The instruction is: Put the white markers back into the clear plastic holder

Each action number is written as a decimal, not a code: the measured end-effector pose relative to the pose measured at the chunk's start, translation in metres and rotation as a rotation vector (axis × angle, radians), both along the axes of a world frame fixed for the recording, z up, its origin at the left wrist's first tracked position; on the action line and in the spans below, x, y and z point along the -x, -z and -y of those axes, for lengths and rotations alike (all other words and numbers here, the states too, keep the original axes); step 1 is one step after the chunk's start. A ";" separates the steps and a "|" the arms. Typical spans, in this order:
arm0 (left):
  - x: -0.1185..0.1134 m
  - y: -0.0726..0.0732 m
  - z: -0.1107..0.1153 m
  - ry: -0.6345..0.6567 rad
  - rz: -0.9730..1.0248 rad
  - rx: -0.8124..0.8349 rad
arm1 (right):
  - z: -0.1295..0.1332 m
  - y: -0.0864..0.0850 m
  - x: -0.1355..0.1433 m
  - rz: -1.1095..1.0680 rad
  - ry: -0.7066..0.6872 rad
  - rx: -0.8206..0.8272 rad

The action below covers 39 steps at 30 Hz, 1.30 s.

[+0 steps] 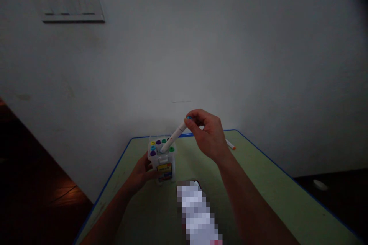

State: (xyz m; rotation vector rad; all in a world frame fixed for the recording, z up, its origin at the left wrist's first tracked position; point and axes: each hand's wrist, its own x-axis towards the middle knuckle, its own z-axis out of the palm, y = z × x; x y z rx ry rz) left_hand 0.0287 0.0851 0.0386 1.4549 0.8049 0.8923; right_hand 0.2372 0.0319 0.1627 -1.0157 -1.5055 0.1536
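A white marker [174,136] with a blue end is pinched in my right hand [209,134], tilted, its lower tip at the top of a clear plastic marker box [169,159]. My left hand [145,173] is wrapped round the left side and front of that box, which stands upright on the table. Several markers with purple, yellow, blue and green ends stand inside the box. A yellow and dark label is on its front. Another white marker [230,145] with an orange end lies on the table, partly hidden behind my right wrist.
The green table [264,195] has a blue edge and stands against a pale wall [184,53]. A blurred-out object [198,214] lies at the table's near middle. A switch panel [69,5] is on the wall at upper left. A small white object [320,185] lies beyond the right edge.
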 end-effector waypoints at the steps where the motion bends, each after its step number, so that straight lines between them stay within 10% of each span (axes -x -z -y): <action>1: 0.000 0.000 0.000 0.001 0.001 0.002 | 0.000 0.000 0.000 0.002 0.002 0.001; 39: -0.003 -0.004 0.000 -0.023 -0.024 0.065 | 0.000 0.001 0.003 0.082 -0.001 0.020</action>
